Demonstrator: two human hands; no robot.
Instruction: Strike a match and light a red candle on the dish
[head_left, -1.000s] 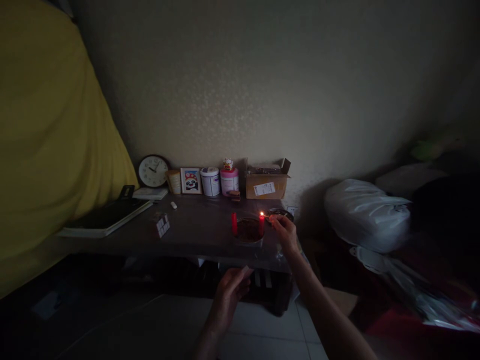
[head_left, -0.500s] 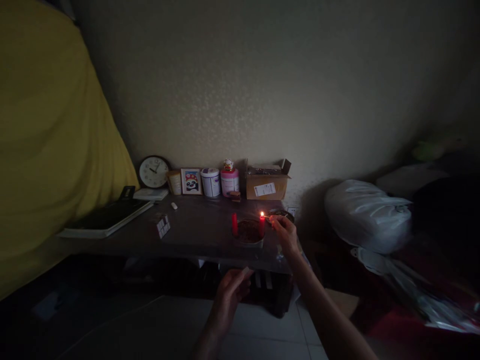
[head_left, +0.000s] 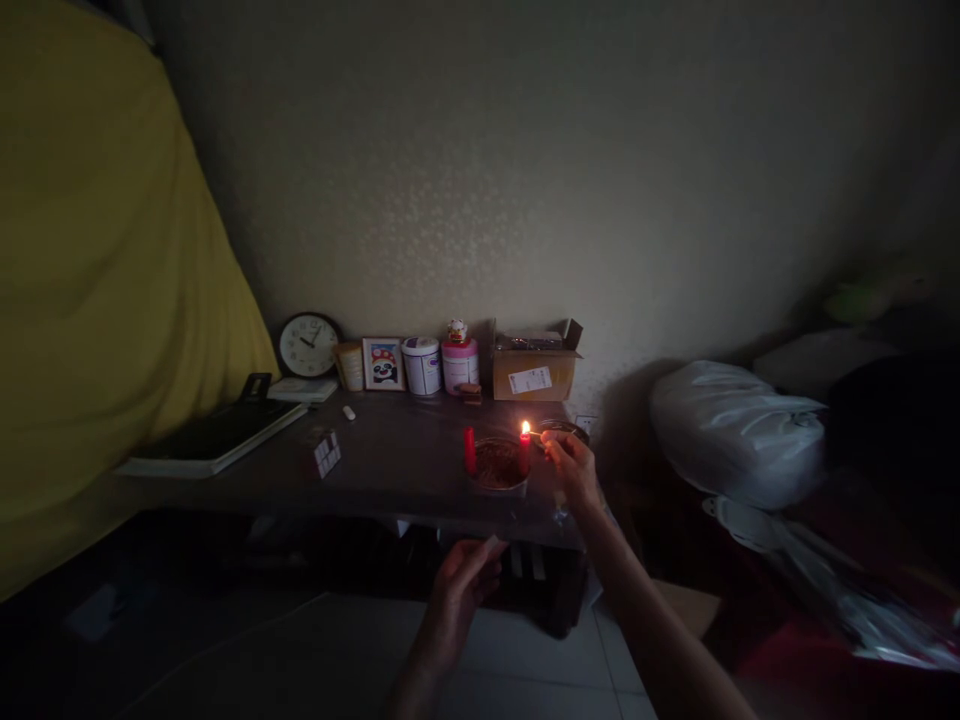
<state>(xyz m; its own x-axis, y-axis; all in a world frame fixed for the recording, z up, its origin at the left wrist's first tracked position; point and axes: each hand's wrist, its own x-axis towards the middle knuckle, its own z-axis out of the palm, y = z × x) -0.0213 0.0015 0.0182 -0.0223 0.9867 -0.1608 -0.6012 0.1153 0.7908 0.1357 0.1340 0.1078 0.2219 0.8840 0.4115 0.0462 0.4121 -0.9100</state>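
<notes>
My right hand [head_left: 568,462] pinches a thin matchstick [head_left: 534,433] and holds its tip at the top of a red candle [head_left: 524,456]. A bright flame [head_left: 526,428] burns there; whether match, wick or both are alight I cannot tell. This candle stands upright at the right side of a round tin [head_left: 501,486] with dark brown contents. A second red candle [head_left: 470,452], without a flame, stands at the tin's left side. Lower down, before the table edge, my left hand [head_left: 466,578] is closed around a small pale flat thing [head_left: 492,542], mostly hidden by the fingers.
On the dark table [head_left: 397,460] lie a puzzle cube [head_left: 326,455] and a large book [head_left: 217,440]. Along the wall stand a clock [head_left: 308,345], a panda picture [head_left: 384,364], two canisters [head_left: 421,366] and a cardboard box [head_left: 534,372]. A white plastic bag [head_left: 735,430] is at the right.
The flame at the right candle's top has grown slightly larger and brighter. Both hands stay almost where they were.
</notes>
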